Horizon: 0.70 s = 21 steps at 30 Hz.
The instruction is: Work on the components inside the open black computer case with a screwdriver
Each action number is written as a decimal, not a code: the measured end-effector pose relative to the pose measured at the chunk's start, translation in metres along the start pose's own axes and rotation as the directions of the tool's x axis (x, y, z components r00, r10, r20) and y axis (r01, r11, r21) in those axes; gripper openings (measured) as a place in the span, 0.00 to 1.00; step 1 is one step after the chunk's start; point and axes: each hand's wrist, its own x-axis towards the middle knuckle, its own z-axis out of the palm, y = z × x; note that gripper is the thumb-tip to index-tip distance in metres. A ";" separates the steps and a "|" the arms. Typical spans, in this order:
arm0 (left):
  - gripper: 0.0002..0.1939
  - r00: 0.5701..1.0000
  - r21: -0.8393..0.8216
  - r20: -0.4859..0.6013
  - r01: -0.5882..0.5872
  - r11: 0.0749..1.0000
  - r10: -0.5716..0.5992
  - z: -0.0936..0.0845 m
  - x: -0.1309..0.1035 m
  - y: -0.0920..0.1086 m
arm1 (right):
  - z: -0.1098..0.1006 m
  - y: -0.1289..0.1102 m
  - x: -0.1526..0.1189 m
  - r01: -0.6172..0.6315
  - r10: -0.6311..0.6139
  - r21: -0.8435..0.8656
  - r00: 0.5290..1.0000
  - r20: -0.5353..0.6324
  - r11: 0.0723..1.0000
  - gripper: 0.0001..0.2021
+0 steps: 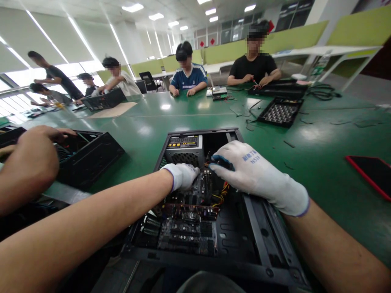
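Observation:
An open black computer case (253, 228) lies in front of me, with a power supply (185, 146) at its upper left and a motherboard (183, 240) inside. My left hand (184, 176), in a white glove, reaches in just below the power supply; its fingertips are down at the board and what they hold is hidden. My right hand (241, 165), gloved too, is over the case's right side, thumb and fingers curved around a gap beside dark connectors. Yellow and red cables (224, 195) run below it. A circuit card (189, 211) crosses the board.
At the left a co-worker's arm (29, 167) reaches into another black case (91, 160). A red-edged phone (369, 173) lies at the right of the green table (146, 122). Across it are a black tray (281, 112), cables (324, 91) and several people.

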 end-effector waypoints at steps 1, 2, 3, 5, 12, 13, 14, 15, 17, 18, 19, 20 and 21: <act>0.36 1.000 0.003 -0.004 0.007 1.000 -0.007 0.000 0.000 0.000 | 0.000 0.000 0.000 0.001 -0.001 0.003 1.000 0.003 1.000 0.19; 0.37 1.000 0.006 -0.007 0.014 1.000 -0.014 -0.001 0.000 0.000 | 0.000 0.000 0.000 0.001 -0.001 0.006 1.000 0.007 1.000 0.19; 0.37 1.000 0.008 -0.009 0.021 1.000 -0.020 -0.002 0.000 0.000 | 0.000 0.001 0.000 0.001 -0.001 0.007 1.000 0.008 1.000 0.19; 0.36 0.999 0.010 -0.010 0.031 0.999 -0.031 -0.004 -0.001 0.001 | 0.001 0.001 0.000 0.006 -0.006 0.007 1.000 0.006 1.000 0.19; 0.27 0.999 0.012 0.008 0.052 0.999 -0.052 0.000 0.005 -0.002 | 0.002 0.001 -0.002 0.023 -0.024 -0.016 1.000 -0.021 1.000 0.18; 0.26 0.998 0.013 0.011 0.055 0.998 -0.055 0.001 0.006 -0.003 | 0.002 0.001 -0.002 0.029 -0.029 -0.022 0.999 -0.024 0.999 0.18; 0.25 0.998 0.013 0.013 0.057 0.998 -0.057 0.002 0.007 -0.003 | 0.002 0.001 -0.003 0.033 -0.034 -0.026 0.999 -0.025 0.999 0.18; 0.25 0.998 0.013 0.014 0.059 0.998 -0.059 0.002 0.009 -0.003 | 0.002 0.001 -0.003 0.037 -0.037 -0.028 0.999 -0.021 0.999 0.18; 0.24 0.998 0.011 0.017 0.059 0.998 -0.059 0.001 0.010 -0.003 | 0.002 0.001 -0.003 0.037 -0.038 -0.028 0.999 -0.015 0.999 0.18; 0.24 0.998 0.009 0.018 0.056 0.998 -0.056 0.000 0.011 -0.003 | 0.002 0.001 -0.003 0.035 -0.036 -0.028 0.999 -0.013 0.999 0.18; 0.24 0.999 0.007 0.019 0.050 0.999 -0.050 -0.001 0.011 -0.003 | 0.002 0.001 -0.003 0.036 -0.036 -0.027 0.999 -0.012 0.999 0.18; 0.24 0.999 0.005 0.018 0.043 0.999 -0.043 -0.002 0.011 -0.002 | 0.002 0.001 -0.003 0.035 -0.035 -0.026 0.999 -0.013 0.999 0.18; 0.24 0.999 0.002 0.016 0.037 0.999 -0.037 -0.003 0.011 -0.002 | 0.001 0.001 -0.002 0.033 -0.033 -0.026 0.999 -0.013 0.999 0.19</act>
